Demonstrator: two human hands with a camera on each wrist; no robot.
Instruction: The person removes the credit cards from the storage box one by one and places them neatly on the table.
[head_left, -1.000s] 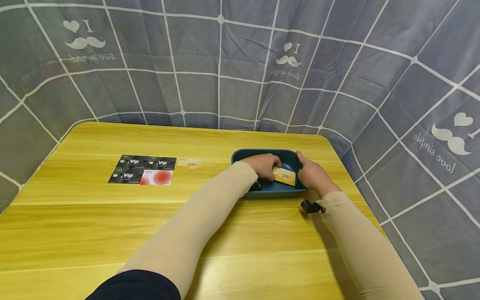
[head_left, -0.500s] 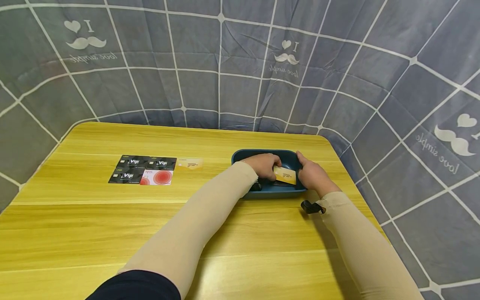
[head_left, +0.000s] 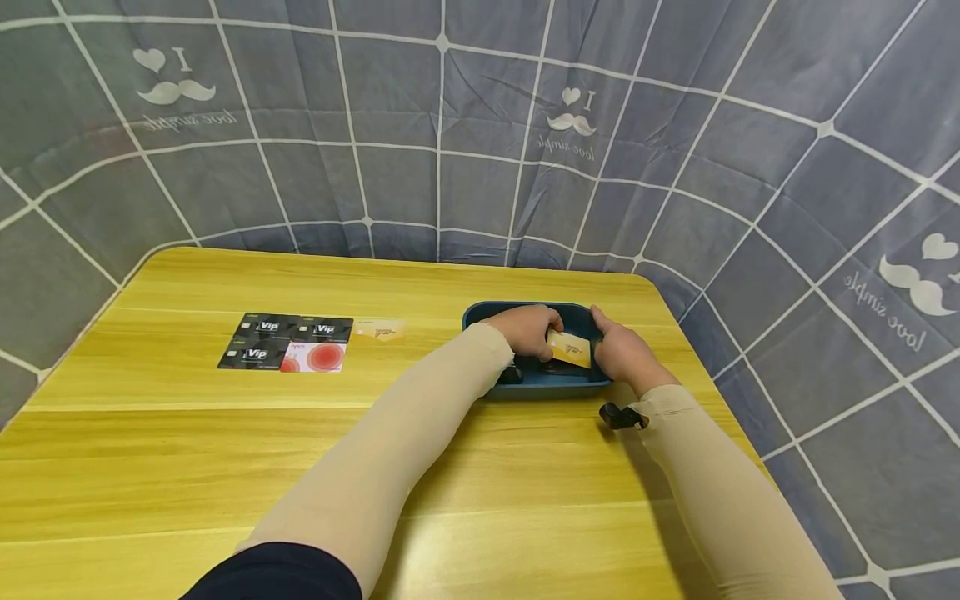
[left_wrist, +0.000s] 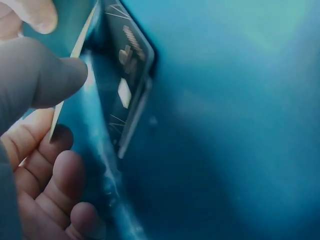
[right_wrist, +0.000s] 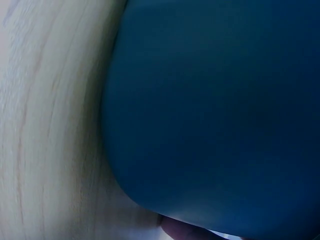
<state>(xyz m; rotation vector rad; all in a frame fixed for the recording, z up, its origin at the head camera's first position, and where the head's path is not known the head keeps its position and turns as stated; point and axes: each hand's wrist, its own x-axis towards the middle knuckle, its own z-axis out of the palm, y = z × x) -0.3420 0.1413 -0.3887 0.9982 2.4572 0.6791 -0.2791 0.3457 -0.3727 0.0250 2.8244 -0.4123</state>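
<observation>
My left hand (head_left: 527,329) reaches into a dark blue plastic bin (head_left: 551,392) and pinches a yellow card (head_left: 570,348) between thumb and fingers. Seen nearly edge-on in the left wrist view, that card stands tilted, apart from a black card (left_wrist: 125,65) with pale print that lies in the bin. A second card edge seems to show under the black one. At the bin's right end, my right hand (head_left: 628,354) grips the wall. Most of its fingers are hidden, and only a fingertip shows at the bottom of the right wrist view.
Left of the bin, several cards lie flat side by side: black Vip cards (head_left: 257,353), a white card with red circles (head_left: 313,357) and a pale yellow card (head_left: 379,331). They rest on a wooden table (head_left: 480,500). A grey checked curtain (head_left: 397,108) surrounds its far side.
The yellow card has risen and tilted slightly in my left hand, and a dark card edge now shows beneath it. Both hands have otherwise stayed in place.
</observation>
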